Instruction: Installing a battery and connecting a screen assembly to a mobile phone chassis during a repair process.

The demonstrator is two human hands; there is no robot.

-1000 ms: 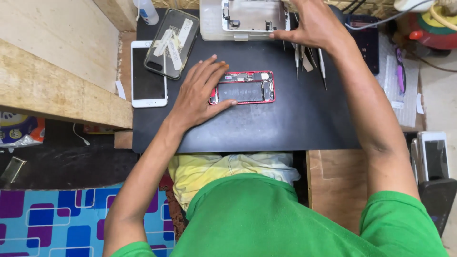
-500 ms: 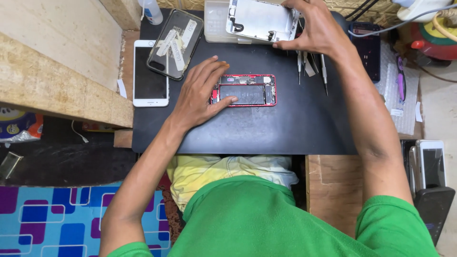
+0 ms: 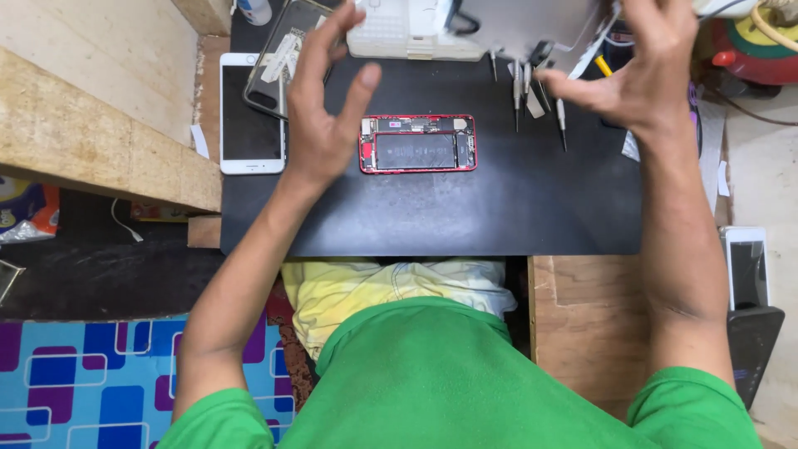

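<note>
Black mat (image 3: pixel 465 212) bears opened red phone (image 3: pixel 418 144).

Phone repair bench: opened red phone (image 3: pixel 418 143), screwdrivers (image 3: pixel 539 93), spare handsets (image 3: pixel 250 115).

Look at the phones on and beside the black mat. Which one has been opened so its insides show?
The red-framed phone at the mat's centre: its battery and circuitry are exposed. The white phone lies screen-up, and the dark one with tape strips is closed.

right hand (image 3: pixel 657 79) blurred, fingertips cut off at top edge, grey panel (image 3: pixel 532 25) partly hidden, grip unclear
</note>
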